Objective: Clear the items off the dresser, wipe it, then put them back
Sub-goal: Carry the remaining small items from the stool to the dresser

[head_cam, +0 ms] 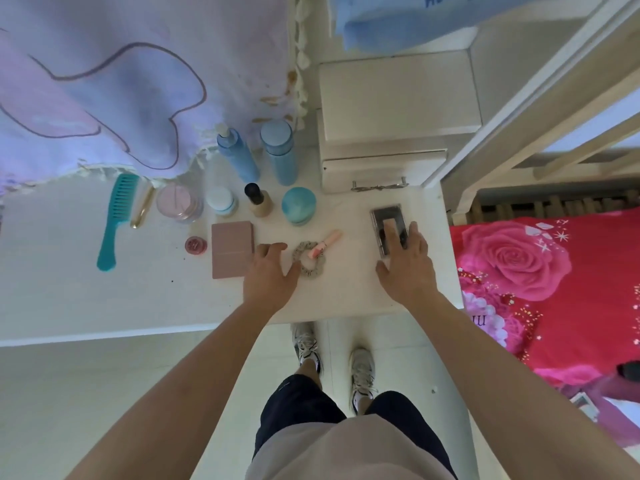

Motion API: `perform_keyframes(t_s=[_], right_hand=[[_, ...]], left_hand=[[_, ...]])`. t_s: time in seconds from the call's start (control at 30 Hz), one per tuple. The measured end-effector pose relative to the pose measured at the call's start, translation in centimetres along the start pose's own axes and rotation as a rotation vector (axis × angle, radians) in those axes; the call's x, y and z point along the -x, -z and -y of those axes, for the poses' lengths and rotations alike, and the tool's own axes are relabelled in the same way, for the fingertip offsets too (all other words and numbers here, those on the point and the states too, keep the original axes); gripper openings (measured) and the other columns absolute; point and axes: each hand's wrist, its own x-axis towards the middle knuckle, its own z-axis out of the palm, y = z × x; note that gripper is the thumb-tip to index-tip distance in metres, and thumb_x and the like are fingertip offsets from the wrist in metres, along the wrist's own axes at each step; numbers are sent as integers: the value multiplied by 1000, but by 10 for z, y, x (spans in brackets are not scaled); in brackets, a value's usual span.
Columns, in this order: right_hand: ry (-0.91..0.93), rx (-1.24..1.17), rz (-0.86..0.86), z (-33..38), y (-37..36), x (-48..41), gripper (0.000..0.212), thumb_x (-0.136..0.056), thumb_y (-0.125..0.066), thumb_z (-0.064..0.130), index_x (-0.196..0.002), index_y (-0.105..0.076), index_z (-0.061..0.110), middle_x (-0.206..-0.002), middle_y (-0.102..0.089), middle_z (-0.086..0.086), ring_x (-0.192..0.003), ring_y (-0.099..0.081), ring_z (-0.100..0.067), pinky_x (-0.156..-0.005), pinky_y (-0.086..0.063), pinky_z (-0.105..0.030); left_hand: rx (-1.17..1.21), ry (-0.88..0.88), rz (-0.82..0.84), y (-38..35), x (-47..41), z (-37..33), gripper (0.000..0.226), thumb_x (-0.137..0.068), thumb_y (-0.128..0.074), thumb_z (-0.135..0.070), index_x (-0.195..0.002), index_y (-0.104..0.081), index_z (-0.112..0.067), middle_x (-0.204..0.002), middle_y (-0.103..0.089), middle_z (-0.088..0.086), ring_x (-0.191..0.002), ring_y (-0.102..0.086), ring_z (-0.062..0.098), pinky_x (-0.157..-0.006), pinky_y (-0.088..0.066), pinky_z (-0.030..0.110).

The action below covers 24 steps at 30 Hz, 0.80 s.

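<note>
The white dresser top [346,292] carries several toiletries. My left hand [270,275] lies open beside a pink palette box [231,249], its thumb next to a grey scrunchie [309,259] with a pink tube [325,243] on it. My right hand [408,268] rests with straight fingers on a clear case [384,220] near the right edge. Further back stand two blue bottles [239,155] [280,152], a blue jar [298,205], a white jar [221,200] and a beige bottle [258,200]. A teal comb [116,220] lies at the left.
A pink candle jar [178,202], a gold stick [142,206] and a small glitter pot [196,244] sit left of the palette. A white box with a handle [384,168] stands behind the case. A bed with a red floral cover [540,271] is to the right.
</note>
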Motion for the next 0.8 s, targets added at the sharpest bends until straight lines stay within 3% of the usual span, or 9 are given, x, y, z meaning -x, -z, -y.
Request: perform_keyframes(t_s=[0.2,0.33,0.47,0.67,0.8], right_hand=[[258,17,-88,39,28,29,66,-97,-49,40,-154,-20,27,-158,-16,-19,-143,-23,-38,-112,-31,-48],[492,-23,-129,105,32,55,58,-98,-47,37,-152,-30,24,-156,-24,-19,-140,-29,-35,-106,-38,-45],[749,0,-119,199,32,105,58,-99,-44,39,-153,-26,26,-155,-27,-16,-140,-28,-32,-109,-34,-40],[1133,-93,-196,365,32,221,53,-101,-43,40,-150,-35,23,-156,-28,-20,-141,-30,-37,-111,-33,-45],[1357,-146,-220,482,13,314,49,-98,-48,34,-145,-46,21,-155,-30,-21,-140,-31,-38,-111,-33,-45]], left_hand=[[-100,13,-280,65,67,4,42,-89,-63,-31,-126,-55,-14,-132,-53,10,-115,-51,31,-91,-46,43],[-197,101,-443,107,140,38,40,-90,-63,-33,-125,-57,-15,-128,-56,8,-112,-54,27,-93,-46,43],[-323,275,-549,161,224,96,44,-93,-56,-38,-132,-54,-19,-140,-50,5,-127,-46,27,-105,-35,45],[-419,513,-814,258,355,193,56,-98,-38,-49,-146,-37,-21,-156,-30,8,-144,-24,29,-117,-15,51],[-391,614,-963,304,458,267,56,-97,-38,-48,-145,-40,-19,-155,-30,11,-143,-25,32,-116,-17,55]])
